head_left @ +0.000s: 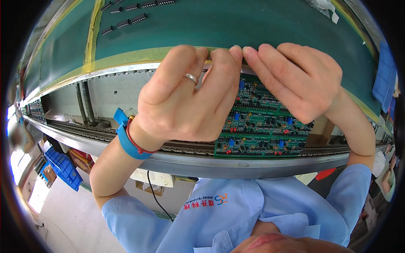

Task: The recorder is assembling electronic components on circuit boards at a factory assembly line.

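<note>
Green circuit board packed with little blue, red and black parts sits flat on the conveyor rails, its far edge right up against the green bench. Both hands are bent over that far edge. Left hand covers the board's left part, fingers curled with the tips pressing down at the edge; can't tell if anything small is pinched under them. It wears a silver ring, plus a blue wrist strap and a thin red band at the wrist. Right hand comes in over the board's upper right, fingers also curled, tips touching the left hand's tips at that same edge. Whether they grip the board or just push on it is hidden.

Further out on the bench, well beyond the board, rows of black chips lie in lines. Left of the board, down below the rails, there's a blue bin. A black cable hangs under the rail. Nearest the camera is the person's light blue shirt.
</note>
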`<state>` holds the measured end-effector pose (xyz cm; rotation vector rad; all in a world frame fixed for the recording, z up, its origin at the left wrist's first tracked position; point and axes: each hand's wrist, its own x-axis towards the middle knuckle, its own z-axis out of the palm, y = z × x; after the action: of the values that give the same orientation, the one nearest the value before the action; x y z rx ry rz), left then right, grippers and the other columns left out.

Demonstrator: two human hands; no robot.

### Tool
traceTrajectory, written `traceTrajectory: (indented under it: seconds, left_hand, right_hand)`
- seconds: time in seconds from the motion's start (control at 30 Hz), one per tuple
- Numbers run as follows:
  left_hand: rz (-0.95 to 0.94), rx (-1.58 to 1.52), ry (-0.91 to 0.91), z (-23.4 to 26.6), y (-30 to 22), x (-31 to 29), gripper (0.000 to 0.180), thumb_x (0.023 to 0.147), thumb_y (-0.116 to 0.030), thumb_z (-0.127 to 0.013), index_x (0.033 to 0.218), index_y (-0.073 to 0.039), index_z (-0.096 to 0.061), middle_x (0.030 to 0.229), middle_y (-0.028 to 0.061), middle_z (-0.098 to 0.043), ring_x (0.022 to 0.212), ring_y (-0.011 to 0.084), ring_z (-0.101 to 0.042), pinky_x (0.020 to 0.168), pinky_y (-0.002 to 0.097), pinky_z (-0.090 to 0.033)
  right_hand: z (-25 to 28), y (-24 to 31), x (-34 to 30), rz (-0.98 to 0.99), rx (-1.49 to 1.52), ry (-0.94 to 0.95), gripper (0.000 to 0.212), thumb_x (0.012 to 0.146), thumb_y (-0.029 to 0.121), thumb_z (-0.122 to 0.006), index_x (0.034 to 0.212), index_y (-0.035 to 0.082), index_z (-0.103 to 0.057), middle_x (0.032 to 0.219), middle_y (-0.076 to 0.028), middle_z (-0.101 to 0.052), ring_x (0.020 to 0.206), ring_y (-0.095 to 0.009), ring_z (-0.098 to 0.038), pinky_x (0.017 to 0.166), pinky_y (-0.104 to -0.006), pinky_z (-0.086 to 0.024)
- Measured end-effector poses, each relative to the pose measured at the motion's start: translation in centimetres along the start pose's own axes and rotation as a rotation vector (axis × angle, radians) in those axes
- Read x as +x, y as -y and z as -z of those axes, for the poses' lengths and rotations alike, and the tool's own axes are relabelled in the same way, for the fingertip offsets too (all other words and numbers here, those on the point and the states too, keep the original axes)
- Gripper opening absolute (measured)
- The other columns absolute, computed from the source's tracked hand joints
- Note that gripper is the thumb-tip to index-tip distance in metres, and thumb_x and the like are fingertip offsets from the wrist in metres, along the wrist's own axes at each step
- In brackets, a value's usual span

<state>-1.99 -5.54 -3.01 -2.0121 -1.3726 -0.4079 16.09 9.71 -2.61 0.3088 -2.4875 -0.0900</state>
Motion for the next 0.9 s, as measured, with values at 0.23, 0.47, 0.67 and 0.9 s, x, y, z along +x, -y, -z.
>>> traceTrajectory:
  seconds: [0.23, 0.47, 0.67, 0.9]
  left_hand:
    - [0.05, -0.075, 0.029, 0.3, 0.2, 0.5, 0.028, 0.07, -0.009, -0.069, 0.097, -0.01, -0.078, 0.086, -0.0027, -0.068, 0.061, 0.0118, -0.058, 0.086, 0.0324, -0.043]
    - [0.27, -0.443, 0.133, 0.1, 2.1, 2.9, 0.015, 0.073, -0.007, -0.079, 0.087, -0.013, -0.075, 0.087, -0.0024, -0.07, 0.07, 0.019, -0.059, 0.086, 0.0332, -0.043]
    - [0.608, -0.791, 0.419, 0.8, 3.1, 4.9, 0.012, 0.077, -0.006, -0.077, 0.088, -0.006, -0.075, 0.08, 0.0028, -0.068, 0.073, 0.0201, -0.059, 0.076, 0.0328, -0.046]
    - [0.844, -1.078, 0.994, 1.9, 5.7, 9.4, 0.012, 0.088, -0.008, -0.073, 0.086, 0.004, -0.075, 0.073, 0.0142, -0.072, 0.061, 0.0154, -0.064, 0.06, 0.0297, -0.052]
  right_hand:
    - [0.2, -0.3, 0.0, -0.015, 0.027, -0.007, 0.05, 0.052, 0.014, -0.066, 0.097, -0.001, -0.077, 0.085, -0.008, -0.068, 0.064, -0.019, -0.062, 0.05, -0.0265, -0.049]
    - [0.2, -0.6, 1.9, -0.236, 0.203, -0.003, 0.023, 0.07, 0.003, -0.079, 0.09, 0.0, -0.069, 0.087, -0.008, -0.064, 0.069, -0.023, -0.064, 0.056, -0.0308, -0.051]
    - [3.3, -2.2, 6.3, -0.96, 0.755, 0.542, 0.01, 0.085, 0.009, -0.075, 0.087, 0.0, -0.069, 0.083, -0.007, -0.061, 0.071, -0.018, -0.061, 0.065, -0.0319, -0.049]
    - [2.1, -4.1, 7.5, -1.191, 0.768, 0.85, 0.015, 0.088, 0.013, -0.075, 0.084, -0.001, -0.071, 0.073, -0.006, -0.066, 0.069, -0.011, -0.058, 0.065, -0.0274, -0.048]
